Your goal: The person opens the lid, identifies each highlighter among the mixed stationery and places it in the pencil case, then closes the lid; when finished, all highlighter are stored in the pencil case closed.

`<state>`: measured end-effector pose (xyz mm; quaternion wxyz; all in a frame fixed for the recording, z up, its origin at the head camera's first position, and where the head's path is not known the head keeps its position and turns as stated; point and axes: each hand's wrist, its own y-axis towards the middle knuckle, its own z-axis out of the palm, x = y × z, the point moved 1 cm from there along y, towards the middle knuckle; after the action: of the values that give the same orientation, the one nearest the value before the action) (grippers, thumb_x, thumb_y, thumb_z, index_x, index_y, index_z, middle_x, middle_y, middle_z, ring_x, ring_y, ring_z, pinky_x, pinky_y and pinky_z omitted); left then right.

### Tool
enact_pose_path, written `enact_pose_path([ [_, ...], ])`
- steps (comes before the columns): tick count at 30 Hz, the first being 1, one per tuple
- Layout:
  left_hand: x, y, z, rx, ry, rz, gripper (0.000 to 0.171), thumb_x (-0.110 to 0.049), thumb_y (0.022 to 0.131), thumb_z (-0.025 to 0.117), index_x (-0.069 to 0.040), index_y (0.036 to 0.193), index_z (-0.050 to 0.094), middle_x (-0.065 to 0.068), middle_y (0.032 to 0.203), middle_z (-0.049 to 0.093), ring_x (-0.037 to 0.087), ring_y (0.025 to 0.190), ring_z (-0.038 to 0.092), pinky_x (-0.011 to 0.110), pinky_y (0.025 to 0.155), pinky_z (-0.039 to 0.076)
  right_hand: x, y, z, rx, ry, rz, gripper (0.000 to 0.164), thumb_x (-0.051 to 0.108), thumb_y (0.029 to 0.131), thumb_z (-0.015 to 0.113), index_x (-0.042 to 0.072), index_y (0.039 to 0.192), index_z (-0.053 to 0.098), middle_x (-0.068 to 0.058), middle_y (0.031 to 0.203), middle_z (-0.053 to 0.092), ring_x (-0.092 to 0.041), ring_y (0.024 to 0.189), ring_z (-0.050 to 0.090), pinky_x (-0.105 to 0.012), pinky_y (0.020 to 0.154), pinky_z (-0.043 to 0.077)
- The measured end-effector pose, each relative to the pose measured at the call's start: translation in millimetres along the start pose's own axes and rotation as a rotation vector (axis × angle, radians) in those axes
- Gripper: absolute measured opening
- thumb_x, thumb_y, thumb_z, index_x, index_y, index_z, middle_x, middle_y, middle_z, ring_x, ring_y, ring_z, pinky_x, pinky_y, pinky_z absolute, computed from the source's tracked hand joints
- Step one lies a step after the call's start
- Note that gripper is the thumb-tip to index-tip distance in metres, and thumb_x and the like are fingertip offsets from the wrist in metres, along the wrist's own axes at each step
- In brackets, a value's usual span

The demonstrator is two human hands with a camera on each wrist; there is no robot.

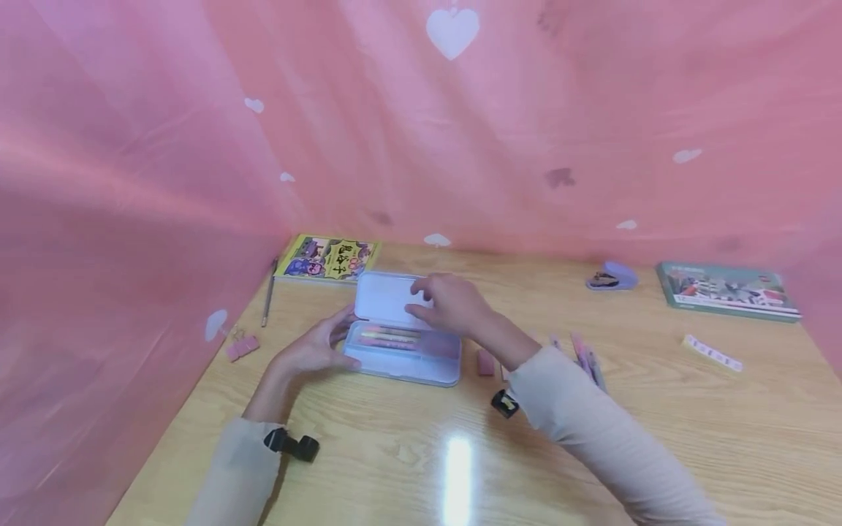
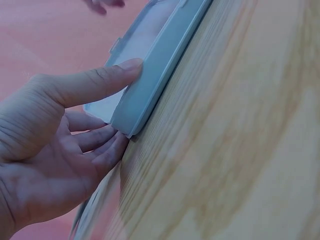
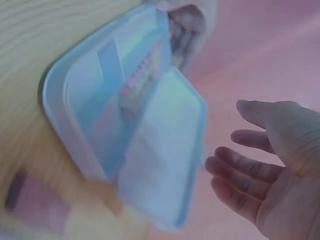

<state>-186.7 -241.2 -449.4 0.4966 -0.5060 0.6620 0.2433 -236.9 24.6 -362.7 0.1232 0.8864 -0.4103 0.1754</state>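
A pale blue pencil case (image 1: 403, 371) lies on the table with its lid (image 1: 384, 299) raised at the back. Several pens (image 1: 389, 337) sit together in its rear compartment, toward the left. My left hand (image 1: 316, 347) holds the case at its left end. In the left wrist view the thumb (image 2: 107, 82) presses on the front wall, and the other fingers reach round the end. My right hand (image 1: 454, 303) is over the right part of the lid, fingers loosely bent. The right wrist view shows it apart from the lid, holding nothing.
A yellow comic book (image 1: 329, 259), pencil (image 1: 268, 296) and pink binder clip (image 1: 243, 348) lie left. Right of the case are a pink eraser (image 1: 485, 362) and loose pens (image 1: 585, 358). Farther right are a purple stapler (image 1: 612, 277), green-edged box (image 1: 729, 291) and white strip (image 1: 712, 353).
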Motion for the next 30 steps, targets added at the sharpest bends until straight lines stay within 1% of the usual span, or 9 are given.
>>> enact_pose_path([
  [9, 2.3, -1.6, 0.4, 0.002, -0.001, 0.026, 0.113, -0.012, 0.067, 0.084, -0.017, 0.153, 0.010, 0.013, 0.147, 0.036, 0.039, 0.138, 0.028, 0.048, 0.114, 0.026, -40.2, -62.7, -44.7, -0.087, -0.100, 0.058, 0.047, 0.040, 0.088, 0.063, 0.008, 0.123, 0.061, -0.010, 0.114, 0.067, -0.024, 0.095, 0.065, -0.043, 0.074, 0.057],
  [13, 3.1, -1.1, 0.3, 0.004, 0.000, 0.024, 0.114, -0.012, 0.067, 0.084, -0.016, 0.153, 0.009, 0.013, 0.147, 0.037, 0.039, 0.138, 0.028, 0.048, 0.114, 0.026, -64.2, -93.8, -56.8, -0.112, -0.159, 0.108, 0.049, 0.039, 0.088, 0.063, 0.007, 0.125, 0.059, -0.014, 0.113, 0.067, -0.027, 0.090, 0.067, -0.042, 0.065, 0.057],
  [15, 2.2, -1.2, 0.1, 0.008, 0.000, 0.030, 0.113, -0.012, 0.067, 0.083, -0.016, 0.153, 0.009, 0.013, 0.147, 0.035, 0.039, 0.138, 0.027, 0.049, 0.114, 0.026, -74.6, -106.9, -60.1, -0.128, -0.171, 0.129, 0.048, 0.037, 0.088, 0.064, 0.006, 0.125, 0.059, -0.015, 0.111, 0.067, -0.028, 0.086, 0.067, -0.036, 0.055, 0.054],
  [16, 2.1, -1.7, -0.3, 0.009, 0.001, 0.027, 0.113, -0.012, 0.067, 0.083, -0.016, 0.153, 0.009, 0.013, 0.148, 0.035, 0.039, 0.138, 0.027, 0.049, 0.114, 0.026, -79.1, -112.0, -59.9, -0.131, -0.173, 0.141, 0.048, 0.036, 0.088, 0.064, 0.006, 0.124, 0.059, -0.015, 0.109, 0.068, -0.024, 0.077, 0.067, -0.033, 0.048, 0.050],
  [19, 2.3, -2.8, -1.7, 0.008, 0.004, 0.025, 0.113, -0.013, 0.067, 0.084, -0.018, 0.153, 0.010, 0.012, 0.149, 0.034, 0.039, 0.138, 0.026, 0.049, 0.113, 0.026, -88.4, -122.8, -57.0, -0.116, -0.154, 0.180, 0.047, 0.034, 0.087, 0.065, 0.004, 0.123, 0.060, -0.018, 0.104, 0.069, -0.015, 0.058, 0.062, -0.025, 0.039, 0.041],
  [21, 3.3, -2.7, -2.7, 0.005, 0.007, 0.026, 0.114, -0.013, 0.066, 0.084, -0.019, 0.153, 0.010, 0.011, 0.149, 0.034, 0.038, 0.138, 0.027, 0.049, 0.113, 0.026, -93.2, -127.2, -51.5, -0.103, -0.133, 0.201, 0.046, 0.033, 0.087, 0.065, 0.002, 0.121, 0.060, -0.019, 0.101, 0.069, -0.011, 0.044, 0.053, -0.025, 0.035, 0.035],
  [22, 3.8, -2.5, -3.0, 0.003, 0.009, 0.026, 0.114, -0.013, 0.066, 0.084, -0.019, 0.153, 0.010, 0.011, 0.148, 0.034, 0.038, 0.138, 0.027, 0.049, 0.113, 0.026, -95.2, -128.8, -48.3, -0.095, -0.129, 0.207, 0.046, 0.033, 0.087, 0.065, 0.001, 0.120, 0.061, -0.020, 0.100, 0.069, -0.009, 0.042, 0.050, -0.026, 0.035, 0.036],
  [27, 4.2, -0.9, -1.8, 0.007, 0.012, 0.020, 0.115, -0.015, 0.066, 0.085, -0.020, 0.153, 0.010, 0.009, 0.148, 0.035, 0.036, 0.138, 0.028, 0.048, 0.114, 0.025, -106.4, -134.7, -28.1, -0.070, -0.134, 0.233, 0.039, 0.029, 0.087, 0.064, -0.001, 0.110, 0.066, -0.017, 0.092, 0.071, -0.019, 0.059, 0.064, -0.036, 0.045, 0.051],
  [30, 2.6, -0.7, -1.3, 0.004, 0.016, 0.010, 0.116, -0.017, 0.065, 0.085, -0.019, 0.153, 0.009, 0.009, 0.149, 0.035, 0.036, 0.138, 0.028, 0.047, 0.114, 0.025, -113.1, -134.8, -16.7, -0.077, -0.149, 0.258, 0.028, 0.028, 0.087, 0.064, 0.003, 0.097, 0.071, -0.011, 0.081, 0.071, -0.021, 0.064, 0.064, -0.037, 0.049, 0.052],
])
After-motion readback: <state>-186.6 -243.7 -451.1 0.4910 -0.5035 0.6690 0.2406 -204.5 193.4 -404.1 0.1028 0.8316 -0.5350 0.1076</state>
